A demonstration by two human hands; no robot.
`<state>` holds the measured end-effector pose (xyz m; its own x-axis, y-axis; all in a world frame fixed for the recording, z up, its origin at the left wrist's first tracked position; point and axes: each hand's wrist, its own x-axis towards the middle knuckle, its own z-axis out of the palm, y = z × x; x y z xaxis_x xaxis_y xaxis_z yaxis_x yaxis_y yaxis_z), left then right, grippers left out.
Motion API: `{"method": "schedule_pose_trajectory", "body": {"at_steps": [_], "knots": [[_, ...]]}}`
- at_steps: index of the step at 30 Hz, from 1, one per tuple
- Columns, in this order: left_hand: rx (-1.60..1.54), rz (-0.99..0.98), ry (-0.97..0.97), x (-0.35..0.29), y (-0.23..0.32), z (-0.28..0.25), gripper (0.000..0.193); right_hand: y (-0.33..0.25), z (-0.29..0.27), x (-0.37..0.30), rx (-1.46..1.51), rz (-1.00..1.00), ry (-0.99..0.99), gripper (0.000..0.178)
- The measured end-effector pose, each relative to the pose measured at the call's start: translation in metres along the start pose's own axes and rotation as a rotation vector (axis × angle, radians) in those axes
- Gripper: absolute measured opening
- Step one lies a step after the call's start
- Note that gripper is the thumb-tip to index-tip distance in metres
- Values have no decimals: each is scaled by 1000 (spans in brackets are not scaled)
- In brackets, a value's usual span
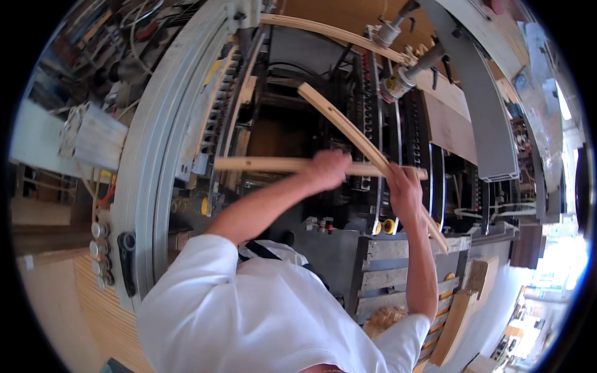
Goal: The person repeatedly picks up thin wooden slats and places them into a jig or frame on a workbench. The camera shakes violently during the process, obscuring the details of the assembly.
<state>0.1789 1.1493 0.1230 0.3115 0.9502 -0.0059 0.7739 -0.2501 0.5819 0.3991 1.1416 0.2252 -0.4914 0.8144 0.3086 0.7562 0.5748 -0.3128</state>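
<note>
My left hand (329, 169), somewhat blurred, is closed around a pale wooden strip (267, 164) that lies crosswise over the dark middle of the machine. A second wooden strip (339, 118), with small holes along it, slants from the upper left down to the lower right. My right hand (405, 191) grips this slanted strip below its middle. The two strips cross just beside my right hand, the slanted one on top. My right fingers partly hide the crossing.
A grey metal beam (168, 130) runs along the left, and metal rails (373, 124) with rows of holes flank the middle. Clamping cylinders (398, 84) stand at the upper right. Another wooden strip (323, 30) spans the far side. A wooden pallet (398, 276) lies lower right.
</note>
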Motion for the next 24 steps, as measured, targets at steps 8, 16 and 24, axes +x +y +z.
{"method": "schedule_pose_trajectory", "body": {"at_steps": [8,16,24], "knots": [[-104,68,-260,-111,68,40,28,23,135,166,5,-330,-70,35],[-71,-190,-271,-155,91,44,24,49,202,253,-233,-167,44,24],[-74,-585,-213,-246,75,11,27,44,206,269,-227,-205,64,23]]}}
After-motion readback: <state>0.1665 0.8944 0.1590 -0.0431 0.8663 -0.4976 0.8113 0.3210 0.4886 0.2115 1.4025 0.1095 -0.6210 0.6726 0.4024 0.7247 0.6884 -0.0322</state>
